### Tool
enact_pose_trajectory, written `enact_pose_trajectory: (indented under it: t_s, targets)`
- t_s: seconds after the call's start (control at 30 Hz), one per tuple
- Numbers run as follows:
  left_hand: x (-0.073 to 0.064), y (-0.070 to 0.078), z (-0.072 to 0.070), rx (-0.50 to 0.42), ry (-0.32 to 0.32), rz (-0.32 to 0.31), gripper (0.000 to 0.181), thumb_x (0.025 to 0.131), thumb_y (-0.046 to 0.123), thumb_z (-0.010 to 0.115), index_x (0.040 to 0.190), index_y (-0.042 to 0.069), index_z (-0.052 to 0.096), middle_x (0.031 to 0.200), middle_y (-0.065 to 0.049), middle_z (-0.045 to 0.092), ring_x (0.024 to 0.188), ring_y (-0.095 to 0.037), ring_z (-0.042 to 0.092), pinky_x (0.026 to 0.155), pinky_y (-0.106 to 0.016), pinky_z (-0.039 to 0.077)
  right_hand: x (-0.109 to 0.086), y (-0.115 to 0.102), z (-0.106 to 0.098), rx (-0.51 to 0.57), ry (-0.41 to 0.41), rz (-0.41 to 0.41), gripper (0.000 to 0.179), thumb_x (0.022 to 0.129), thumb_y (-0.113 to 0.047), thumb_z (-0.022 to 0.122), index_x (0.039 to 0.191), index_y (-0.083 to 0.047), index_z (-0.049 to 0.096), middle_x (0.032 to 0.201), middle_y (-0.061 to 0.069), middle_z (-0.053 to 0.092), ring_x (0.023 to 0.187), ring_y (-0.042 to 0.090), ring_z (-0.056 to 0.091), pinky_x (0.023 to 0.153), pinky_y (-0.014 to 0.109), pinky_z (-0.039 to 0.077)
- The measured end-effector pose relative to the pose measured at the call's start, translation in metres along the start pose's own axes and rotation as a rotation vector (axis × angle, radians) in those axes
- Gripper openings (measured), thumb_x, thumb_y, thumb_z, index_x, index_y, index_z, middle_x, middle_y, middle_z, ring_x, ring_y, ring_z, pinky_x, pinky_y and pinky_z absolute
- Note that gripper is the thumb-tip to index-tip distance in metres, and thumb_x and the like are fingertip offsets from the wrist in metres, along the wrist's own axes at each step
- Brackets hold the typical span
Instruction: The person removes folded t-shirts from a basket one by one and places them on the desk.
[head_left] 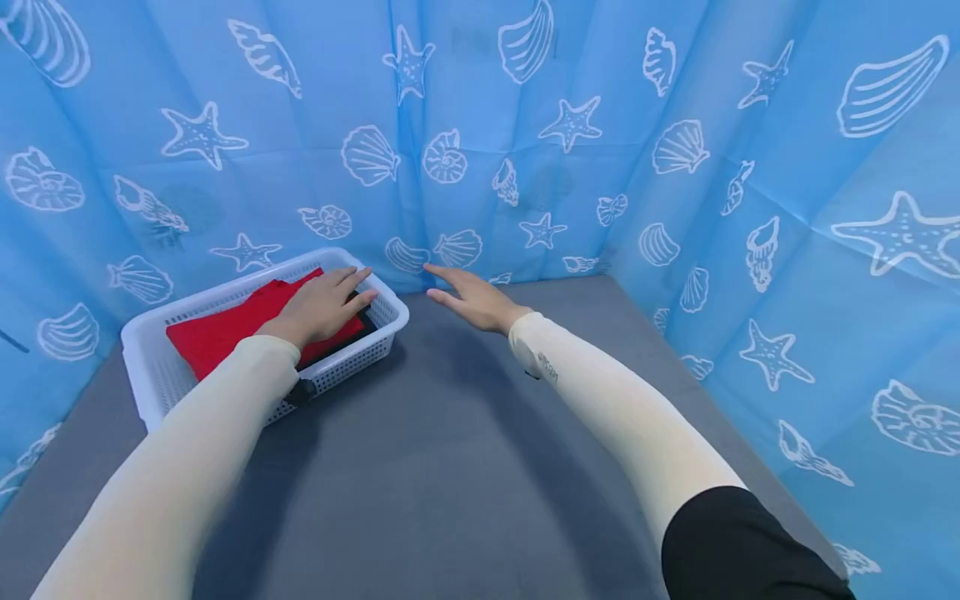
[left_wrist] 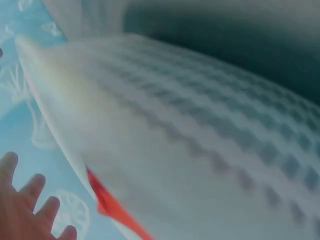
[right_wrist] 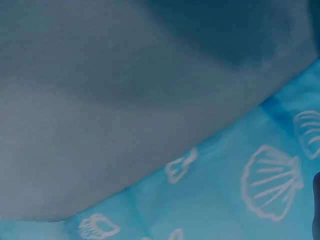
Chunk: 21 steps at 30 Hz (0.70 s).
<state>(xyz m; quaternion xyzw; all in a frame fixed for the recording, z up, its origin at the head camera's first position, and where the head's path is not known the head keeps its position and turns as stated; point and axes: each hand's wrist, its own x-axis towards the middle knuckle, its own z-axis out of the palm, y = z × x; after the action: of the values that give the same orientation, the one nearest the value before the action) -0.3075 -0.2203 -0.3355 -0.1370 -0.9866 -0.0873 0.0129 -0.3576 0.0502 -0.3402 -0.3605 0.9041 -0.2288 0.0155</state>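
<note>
In the head view a white plastic basket (head_left: 142, 367) holds a folded red cloth (head_left: 217, 333), with something black (head_left: 352, 340) along its right side. My left hand (head_left: 318, 307) is over the basket, fingers extended above the cloth; whether it touches the cloth cannot be told. The left wrist view has the basket's perforated side wall (left_wrist: 175, 130) close up and the spread fingers (left_wrist: 47, 212) at the lower left. To the right of the basket, my right hand (head_left: 476, 302) hovers above the table with straight fingers, holding nothing.
The grey table (head_left: 450, 467) lies under both arms. A blue curtain (head_left: 465, 108) with white shell and starfish prints hangs along the back and sides of the table. The basket stands near the back left, close to the curtain.
</note>
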Motion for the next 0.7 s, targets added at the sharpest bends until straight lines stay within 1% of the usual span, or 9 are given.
enact_pose_trajectory:
  t_s: [0.13, 0.2, 0.33, 0.5, 0.63, 0.7]
  targets:
    - [-0.021, -0.021, -0.01, -0.009, 0.022, -0.024, 0.072, 0.088, 0.061, 0.03, 0.145, 0.02, 0.017, 0.145, -0.016, 0.019, 0.13, -0.037, 0.016, 0.102, -0.055, 0.012, 0.018, -0.014, 0.011, 0.001, 0.024, -0.044, 0.055, 0.092, -0.055, 0.029, 0.142, -0.035, 0.02, 0.144, -0.011, 0.024, 0.131, 0.009, 0.02, 0.106, 0.034, 0.016]
    - [-0.033, -0.03, -0.014, -0.015, 0.021, -0.047, 0.073, 0.088, 0.06, 0.033, 0.145, 0.02, 0.015, 0.145, -0.017, 0.018, 0.13, -0.039, 0.016, 0.101, -0.057, 0.012, 0.025, -0.02, 0.018, -0.005, 0.026, -0.063, 0.055, 0.091, -0.057, 0.027, 0.142, -0.036, 0.02, 0.144, -0.011, 0.024, 0.13, 0.008, 0.02, 0.106, 0.031, 0.016]
    - [-0.054, -0.048, -0.02, -0.034, 0.003, -0.108, 0.076, 0.086, 0.061, 0.036, 0.146, 0.022, 0.01, 0.145, -0.019, 0.014, 0.127, -0.042, 0.015, 0.097, -0.063, 0.014, 0.035, -0.034, 0.031, 0.013, 0.004, -0.071, 0.058, 0.091, -0.059, 0.026, 0.142, -0.033, 0.022, 0.143, -0.011, 0.027, 0.129, 0.007, 0.024, 0.105, 0.032, 0.02]
    - [-0.075, -0.07, -0.025, -0.078, -0.023, -0.18, 0.077, 0.086, 0.064, 0.03, 0.146, 0.022, 0.004, 0.145, -0.022, 0.011, 0.127, -0.045, 0.013, 0.094, -0.067, 0.013, 0.045, -0.051, 0.044, 0.004, -0.044, -0.091, 0.058, 0.09, -0.061, 0.023, 0.142, -0.035, 0.02, 0.138, -0.005, 0.036, 0.123, 0.009, 0.033, 0.101, 0.035, 0.028]
    - [-0.088, -0.087, -0.029, -0.116, -0.028, -0.229, 0.076, 0.087, 0.063, 0.025, 0.146, 0.019, 0.003, 0.144, -0.025, 0.01, 0.127, -0.047, 0.011, 0.093, -0.067, 0.012, 0.053, -0.063, 0.051, 0.025, -0.063, -0.119, 0.058, 0.09, -0.06, 0.025, 0.143, -0.035, 0.019, 0.129, -0.003, 0.044, 0.117, 0.011, 0.036, 0.096, 0.036, 0.033]
    - [-0.093, -0.094, -0.031, -0.131, -0.033, -0.257, 0.076, 0.088, 0.062, 0.024, 0.145, 0.017, 0.002, 0.143, -0.028, 0.009, 0.126, -0.048, 0.01, 0.092, -0.068, 0.012, 0.058, -0.068, 0.053, 0.043, -0.07, -0.123, 0.057, 0.091, -0.058, 0.027, 0.143, -0.035, 0.019, 0.125, -0.004, 0.046, 0.114, 0.01, 0.038, 0.094, 0.035, 0.035]
